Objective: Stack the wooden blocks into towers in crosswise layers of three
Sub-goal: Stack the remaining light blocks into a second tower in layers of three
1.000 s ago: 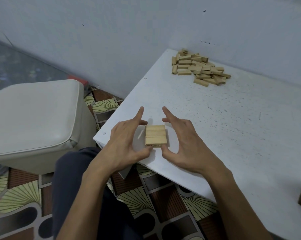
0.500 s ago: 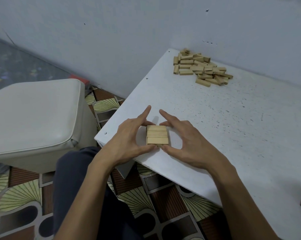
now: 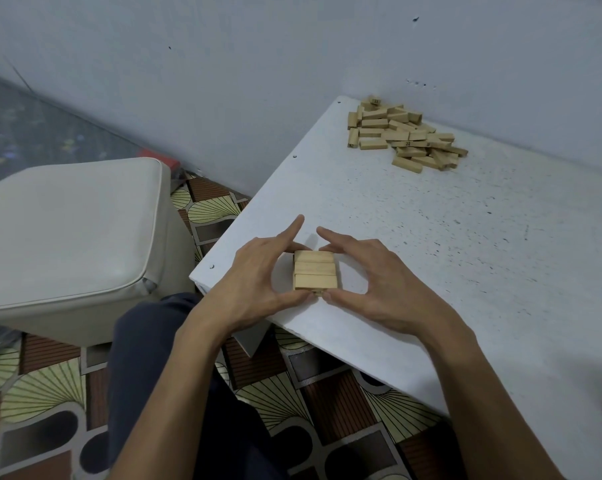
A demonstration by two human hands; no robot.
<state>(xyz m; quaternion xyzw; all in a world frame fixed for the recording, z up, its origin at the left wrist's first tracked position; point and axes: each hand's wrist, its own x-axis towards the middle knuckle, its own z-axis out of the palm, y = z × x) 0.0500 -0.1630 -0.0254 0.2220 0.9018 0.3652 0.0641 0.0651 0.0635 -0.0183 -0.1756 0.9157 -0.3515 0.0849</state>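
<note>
A: Down at the centre of the frame, near the table's (image 3: 448,271) lower-left corner, sits the stack (image 3: 315,271), and both hands are on it.

B: Top layer is three blocks lying flat, side by side. Each long axis runs left to right across the frame, and the three are ranked from near edge to far.

A: There's a sliver of a lower layer peeking out under the near edge. I can't tell which way those blocks run.

B: The left hand (image 3: 254,282) cups the stack's left side, thumb tucked against the near bottom edge and fingers curled round the far side, with the index finger pointing up and away.

A: The right hand (image 3: 372,282) mirrors it from the right — thumb at the near edge, almost meeting the other thumb, fingers wrapped behind. The stack is clasped between the two.

B: In the upper right of the frame, against the wall (image 3: 292,81), is the loose pile (image 3: 403,136). Its blocks are jumbled at all angles, well apart from the stack.

A: A few of those carry printed numbers, too small to read with confidence.

B: Left of the table there's a padded stool (image 3: 67,230), with a patterned floor (image 3: 292,393) below and a dark trouser leg (image 3: 147,358) at lower centre.
</note>
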